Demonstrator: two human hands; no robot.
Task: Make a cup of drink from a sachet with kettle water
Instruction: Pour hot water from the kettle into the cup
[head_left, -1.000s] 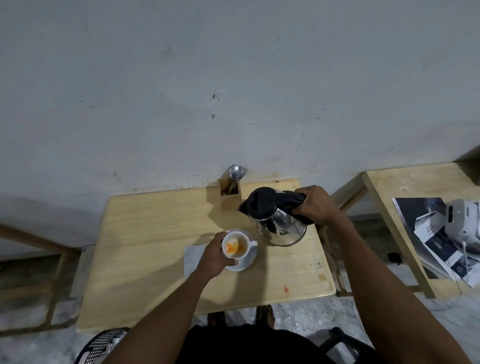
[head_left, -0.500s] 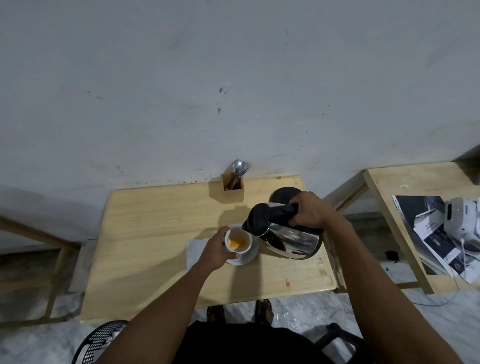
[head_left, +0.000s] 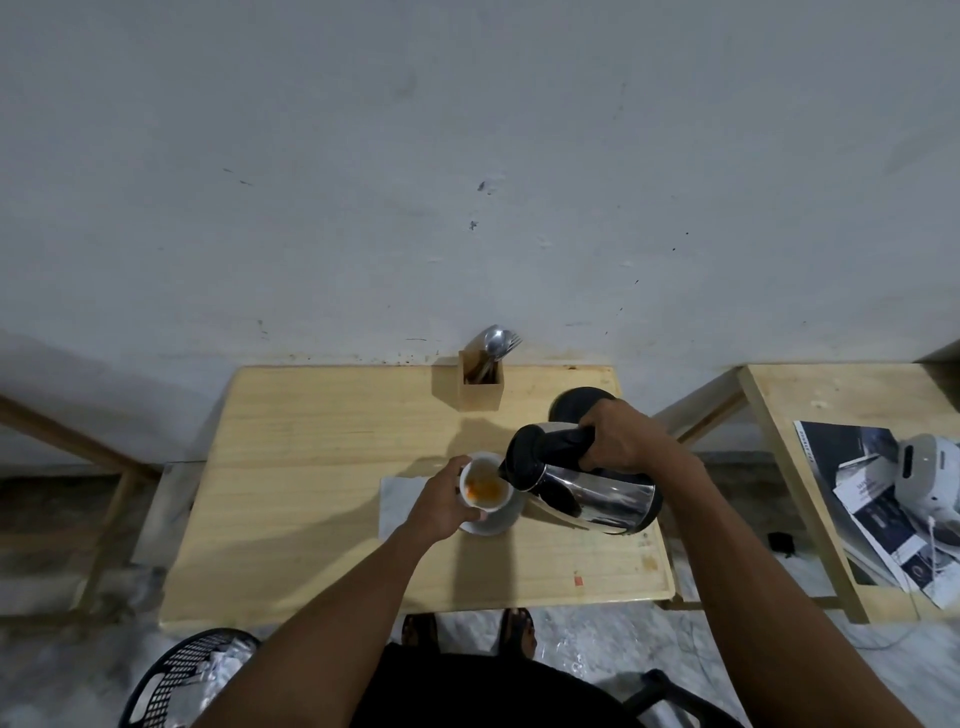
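Observation:
A white cup (head_left: 484, 487) with orange powder and liquid inside is held tilted over its white saucer (head_left: 493, 522) by my left hand (head_left: 441, 501). My right hand (head_left: 621, 441) grips the black handle of a steel kettle (head_left: 587, 491), which is tipped far over to the left. Its black-lidded spout end touches the cup's right rim. The kettle's round black base (head_left: 571, 404) sits behind it on the wooden table (head_left: 332, 467). No sachet is visible.
A wooden holder (head_left: 480, 384) with a spoon and fork stands at the table's back edge by the wall. A grey napkin (head_left: 397, 501) lies under the saucer's left side. A second table (head_left: 852, 395) with papers and a white device is at right. A black basket (head_left: 182, 675) sits on the floor.
The kettle came down and left from an upright hold to a steep tilt at the cup's rim. My left hand lifted and tipped the cup toward it.

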